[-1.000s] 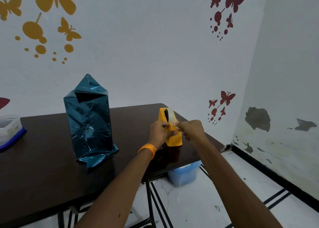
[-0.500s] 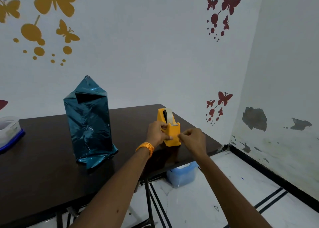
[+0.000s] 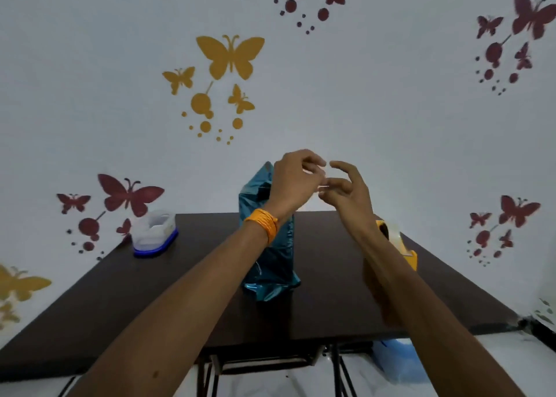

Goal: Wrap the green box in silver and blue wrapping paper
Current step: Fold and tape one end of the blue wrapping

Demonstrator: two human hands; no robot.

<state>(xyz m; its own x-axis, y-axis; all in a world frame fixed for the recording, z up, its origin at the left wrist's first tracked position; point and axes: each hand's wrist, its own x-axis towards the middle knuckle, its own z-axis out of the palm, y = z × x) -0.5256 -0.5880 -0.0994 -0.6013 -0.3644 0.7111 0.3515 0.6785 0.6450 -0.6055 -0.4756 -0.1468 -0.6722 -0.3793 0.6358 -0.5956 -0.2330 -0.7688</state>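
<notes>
Head view: both hands have left tape dispenser (image 3: 401,247) and now sit raised together before peak of wrapped box (image 3: 270,264). The left hand (image 3: 296,183) and right hand (image 3: 346,193) each pinch small pale tape strip (image 3: 322,187), barely visible. Likely tape cut, top flap sealing next. The wrapped box stands upright mid-worktop (image 3: 120,306), foil peak loose. The tape dispenser is half hidden behind right forearm; plastic container (image 3: 155,234) far left, out of way.

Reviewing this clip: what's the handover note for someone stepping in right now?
Left hand and right hand: raised together by the box top, seemingly pinching a small clear tape strip between them.
Tall box in shiny blue wrapping paper: upright mid-table, top fold loose, bottom paper crumpled.
Yellow tape dispenser: on the dark table, behind the right forearm.
Done: sides covered.
To do: tape top, close bottom.
</notes>
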